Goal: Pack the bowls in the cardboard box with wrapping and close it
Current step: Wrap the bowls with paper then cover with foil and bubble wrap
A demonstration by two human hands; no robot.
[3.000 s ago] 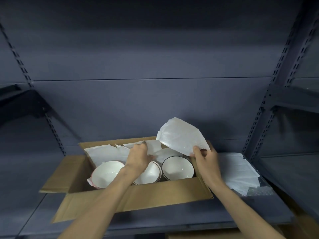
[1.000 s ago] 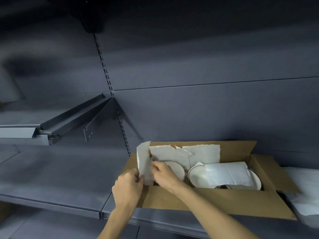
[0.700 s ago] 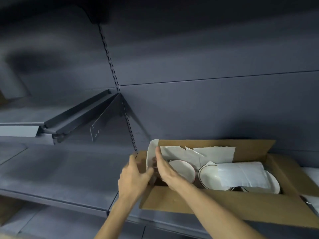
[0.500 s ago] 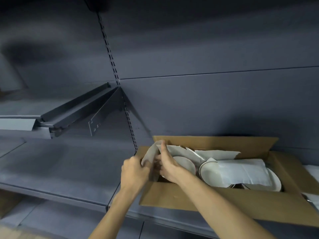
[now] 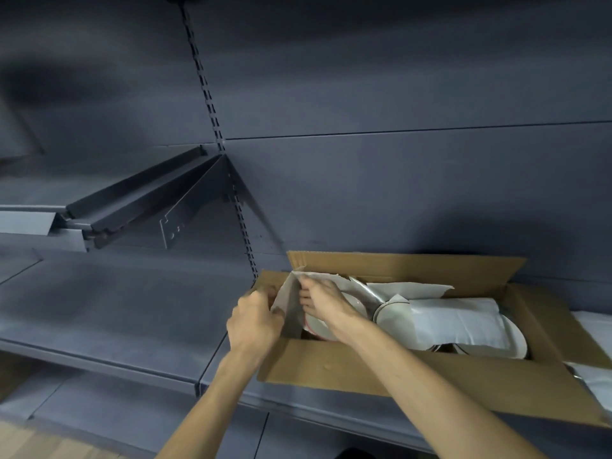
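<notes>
Now pushed lower than a moment ago: paper sheet at the left end of the box on the shelf. Pinched by fingers of left hand and right hand. Bowls inside, half hidden under paper. Box's right end cut off.
</notes>
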